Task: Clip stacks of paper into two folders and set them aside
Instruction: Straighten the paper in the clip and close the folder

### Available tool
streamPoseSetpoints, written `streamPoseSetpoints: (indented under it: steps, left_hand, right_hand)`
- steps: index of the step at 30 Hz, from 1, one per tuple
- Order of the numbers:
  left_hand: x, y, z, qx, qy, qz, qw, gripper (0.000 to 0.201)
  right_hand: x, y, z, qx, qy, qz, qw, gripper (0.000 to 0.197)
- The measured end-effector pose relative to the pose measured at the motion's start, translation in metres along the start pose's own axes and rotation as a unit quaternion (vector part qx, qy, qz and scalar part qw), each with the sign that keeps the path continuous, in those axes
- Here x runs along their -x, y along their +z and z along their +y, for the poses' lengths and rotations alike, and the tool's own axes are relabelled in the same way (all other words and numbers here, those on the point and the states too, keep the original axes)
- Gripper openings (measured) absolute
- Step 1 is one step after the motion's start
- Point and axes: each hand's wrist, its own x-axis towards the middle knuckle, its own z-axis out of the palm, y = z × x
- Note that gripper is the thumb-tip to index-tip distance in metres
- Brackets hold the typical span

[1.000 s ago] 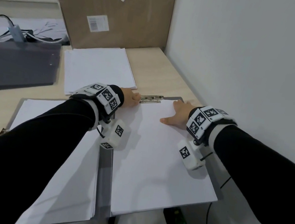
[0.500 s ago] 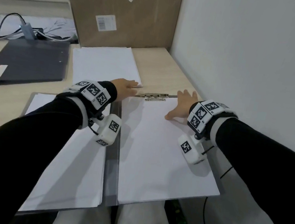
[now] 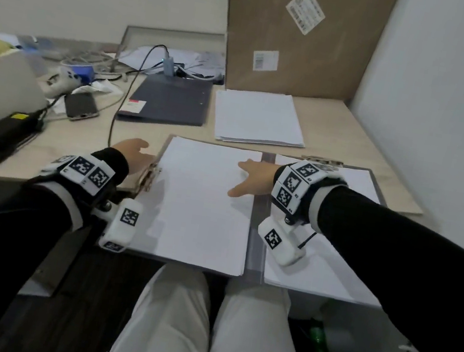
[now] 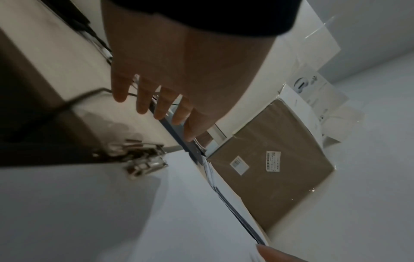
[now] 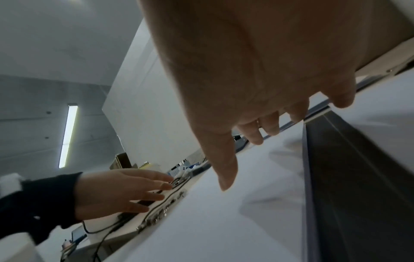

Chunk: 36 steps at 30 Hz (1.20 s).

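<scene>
Shifted since the earlier frame: both hands have left the metal clip at the far edge of the right-hand sheets and moved leftward across the open folder point(image 3: 254, 259). Item one, open folder: lies flat at the near desk edge, spine running away from the person, a paper stack on each leaf. Left stack point(image 3: 205, 202): directly under the right hand point(image 3: 252, 176), which lies palm-down on it, fingers straight and spread, grasping nothing. Right stack point(image 3: 328, 272): beyond that wrist, on the far side from the left hand. Side clip point(image 3: 149, 177): metal, on the folder's outer left edge, just beside the left hand point(image 3: 133, 153) and on its thumb side; the left hand is relaxed and empty, fingers extended over the desk point(image 3: 339, 132), clearly the nearer of the two to this clip. Judgement: the left stack looks seated but whether it is clamped cannot be told; the next action likely turns on the left hand reaching the short way inward to the side clip while the right steadies the sheets. Further out: loose paper pile point(image 3: 257, 118) past the fingertips, closed dark folder point(image 3: 169, 101) left of it, cardboard box point(image 3: 300, 33) standing behind both.
</scene>
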Motion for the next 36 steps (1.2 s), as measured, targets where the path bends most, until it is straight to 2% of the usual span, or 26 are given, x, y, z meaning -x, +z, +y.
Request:
streamPoseSetpoints:
  steps: [4, 8, 12, 16, 18, 20, 22, 24, 26, 28, 29, 31, 33, 36]
  left_hand:
    - [0.006, 0.002, -0.023, 0.042, -0.054, -0.040, 0.997, 0.057]
    - [0.014, 0.007, -0.027, 0.182, -0.120, -0.090, 0.972, 0.029]
    - [0.021, -0.008, -0.025, 0.273, -0.123, -0.089, 0.950, 0.032]
    - [0.039, -0.048, -0.015, 0.364, -0.058, -0.169, 0.914, 0.042]
    - [0.050, -0.068, -0.008, 0.402, 0.000, -0.197, 0.894, 0.046]
    - [0.063, -0.083, 0.007, 0.433, 0.063, -0.214, 0.873, 0.049]
    - [0.079, -0.092, 0.030, 0.444, 0.116, -0.223, 0.860, 0.052]
    - [0.092, -0.094, 0.057, 0.448, 0.159, -0.246, 0.845, 0.056]
    - [0.101, -0.090, 0.084, 0.434, 0.197, -0.284, 0.832, 0.058]
    - [0.109, -0.080, 0.110, 0.407, 0.231, -0.309, 0.828, 0.056]
    - [0.112, -0.073, 0.122, 0.393, 0.247, -0.316, 0.827, 0.056]
    - [0.119, -0.057, 0.145, 0.383, 0.268, -0.323, 0.823, 0.060]
    - [0.123, -0.037, 0.163, 0.391, 0.268, -0.317, 0.822, 0.060]
    - [0.120, -0.003, 0.175, 0.362, 0.237, -0.279, 0.857, 0.049]
  right_hand:
    - [-0.005, 0.016, -0.011, -0.001, 0.006, -0.003, 1.000, 0.073]
    - [-0.005, 0.018, -0.010, -0.002, 0.008, -0.002, 1.000, 0.074]
    - [-0.005, 0.021, -0.009, 0.007, 0.013, -0.002, 1.000, 0.073]
    - [-0.004, 0.020, -0.008, 0.002, 0.028, 0.017, 0.999, 0.072]
    - [0.003, 0.009, -0.010, -0.085, 0.004, 0.058, 0.995, 0.071]
    - [0.018, -0.011, -0.016, -0.251, -0.048, 0.066, 0.965, 0.066]
    - [0.036, -0.034, -0.024, -0.408, -0.090, 0.053, 0.907, 0.060]
    - [0.054, -0.059, -0.029, -0.473, -0.108, 0.072, 0.872, 0.068]
    - [0.072, -0.083, -0.025, -0.493, -0.109, 0.079, 0.859, 0.084]
    - [0.091, -0.099, -0.010, -0.478, -0.112, 0.076, 0.868, 0.088]
    - [0.102, -0.103, 0.001, -0.459, -0.112, 0.081, 0.878, 0.080]
    - [0.122, -0.104, 0.026, -0.435, -0.098, 0.110, 0.888, 0.045]
    - [0.136, -0.099, 0.052, -0.466, -0.070, 0.147, 0.870, 0.016]
    - [0.155, -0.083, 0.088, -0.492, -0.014, 0.193, 0.849, 0.015]
